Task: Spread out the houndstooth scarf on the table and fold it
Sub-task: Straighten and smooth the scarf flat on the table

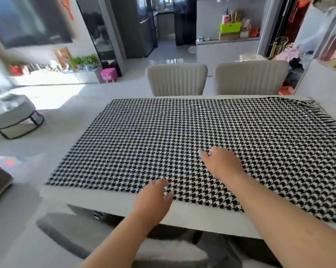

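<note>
Lying flat across nearly the whole table [192, 213], the houndstooth scarf [182, 136] is covering the white top from its left end to the fringe [325, 120] trailing off at 3 o'clock. Only a narrow white strip of the table is showing along the near edge, at 6 o'clock from the cloth's middle.

Your left hand [153, 198] is sitting at that near edge, palm down, its fingers loosely bent, their tips just reaching the hem of the scarf; it is gripping nothing. Your right hand [219, 163] is lying further in, at about 1 o'clock from the left one, palm down on the cloth with fingers relaxed and slightly spread, pressing rather than pinching. Both bare forearms are coming in from the bottom of the view.

Two pale ribbed chairs [176, 80] are standing side by side at 12 o'clock, tucked against the far edge of the table. Off at 9 o'clock a round grey stool [12, 115] is sitting on the sunlit tiled floor, and a small pink stool [109, 74] is standing at 11 o'clock
</note>
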Tool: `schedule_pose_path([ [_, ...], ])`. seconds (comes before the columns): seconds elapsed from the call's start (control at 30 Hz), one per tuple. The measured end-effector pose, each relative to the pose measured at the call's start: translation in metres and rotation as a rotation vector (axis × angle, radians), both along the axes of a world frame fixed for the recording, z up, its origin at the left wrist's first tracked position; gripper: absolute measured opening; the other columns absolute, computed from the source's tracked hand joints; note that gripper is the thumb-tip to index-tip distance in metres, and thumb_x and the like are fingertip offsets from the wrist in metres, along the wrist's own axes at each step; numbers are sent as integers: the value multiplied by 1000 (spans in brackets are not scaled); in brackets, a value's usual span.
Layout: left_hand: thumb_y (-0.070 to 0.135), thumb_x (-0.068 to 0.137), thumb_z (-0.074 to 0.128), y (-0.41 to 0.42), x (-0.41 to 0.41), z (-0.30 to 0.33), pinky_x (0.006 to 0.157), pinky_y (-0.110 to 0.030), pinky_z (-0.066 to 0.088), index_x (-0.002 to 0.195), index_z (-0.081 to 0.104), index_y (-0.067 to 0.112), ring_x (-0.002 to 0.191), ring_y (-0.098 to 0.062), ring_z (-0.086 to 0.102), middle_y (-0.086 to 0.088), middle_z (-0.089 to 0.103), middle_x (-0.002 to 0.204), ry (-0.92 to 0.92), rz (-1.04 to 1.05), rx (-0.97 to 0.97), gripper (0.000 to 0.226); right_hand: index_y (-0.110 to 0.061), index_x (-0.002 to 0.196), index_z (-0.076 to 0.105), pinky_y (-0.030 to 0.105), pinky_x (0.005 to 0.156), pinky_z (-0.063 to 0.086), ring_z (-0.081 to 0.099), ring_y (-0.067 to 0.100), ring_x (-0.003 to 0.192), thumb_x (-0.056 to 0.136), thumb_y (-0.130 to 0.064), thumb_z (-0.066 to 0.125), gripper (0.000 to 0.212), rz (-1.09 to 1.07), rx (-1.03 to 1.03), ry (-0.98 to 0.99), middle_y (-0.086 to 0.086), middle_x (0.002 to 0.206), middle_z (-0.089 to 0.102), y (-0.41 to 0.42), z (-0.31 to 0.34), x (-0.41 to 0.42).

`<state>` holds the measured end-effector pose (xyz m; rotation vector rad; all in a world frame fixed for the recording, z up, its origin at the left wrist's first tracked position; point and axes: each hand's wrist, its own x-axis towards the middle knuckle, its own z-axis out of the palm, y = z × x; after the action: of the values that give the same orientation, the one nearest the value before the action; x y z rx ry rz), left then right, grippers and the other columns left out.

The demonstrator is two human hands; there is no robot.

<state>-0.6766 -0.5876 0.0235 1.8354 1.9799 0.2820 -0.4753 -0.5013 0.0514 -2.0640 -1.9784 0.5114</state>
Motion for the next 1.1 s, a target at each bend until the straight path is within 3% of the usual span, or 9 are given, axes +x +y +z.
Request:
schedule_pose_path([
  [0.13,41,96,46,-40,-81,23,91,-34,51,127,50,24,101,-14,58,5,60,115,-33,102,78,35,-14,90,61,31,66,51,63,20,70,94,-58,37,50,123,39,225,1,78,64,-30,25,-103],
  [0.33,41,96,47,-90,-204,52,81,-27,45,123,52,28,93,-9,54,8,61,113,-24,331,141,30,-14,99,61,35,74,52,62,19,78,95,-54,39,46,249,19,340,2,83,66,-67,38,-230],
  [0.43,42,95,48,-115,-262,55,85,-31,48,118,53,33,96,-13,57,9,60,109,-24,451,125,26,-15,103,59,31,68,49,60,16,76,96,-54,37,46,282,12,365,-2,79,62,-77,39,-277],
  [0.6,44,94,48,-146,-335,49,75,-29,43,114,52,31,91,-12,56,11,60,101,-41,597,90,25,-16,107,58,32,67,48,61,16,73,96,-54,38,45,342,-10,390,1,78,65,-77,39,-342],
  [0.77,45,94,49,-150,-396,37,74,-29,44,117,53,30,88,-11,57,11,60,98,-53,640,66,28,-16,102,58,29,57,42,56,13,65,96,-55,37,45,395,-11,374,-2,72,61,-65,33,-410],
  [0.93,47,93,48,-123,-462,25,78,-30,48,115,53,32,90,-11,58,13,59,97,-57,642,28,26,-18,98,59,29,58,43,57,14,64,95,-55,38,43,426,-26,367,-2,71,62,-35,27,-492],
  [1.1,52,93,45,-67,-532,13,77,-29,49,114,50,35,88,-8,59,16,59,97,-35,537,-55,27,-15,102,60,31,66,44,59,16,80,95,-53,40,44,417,-3,371,-1,87,65,4,19,-569],
])
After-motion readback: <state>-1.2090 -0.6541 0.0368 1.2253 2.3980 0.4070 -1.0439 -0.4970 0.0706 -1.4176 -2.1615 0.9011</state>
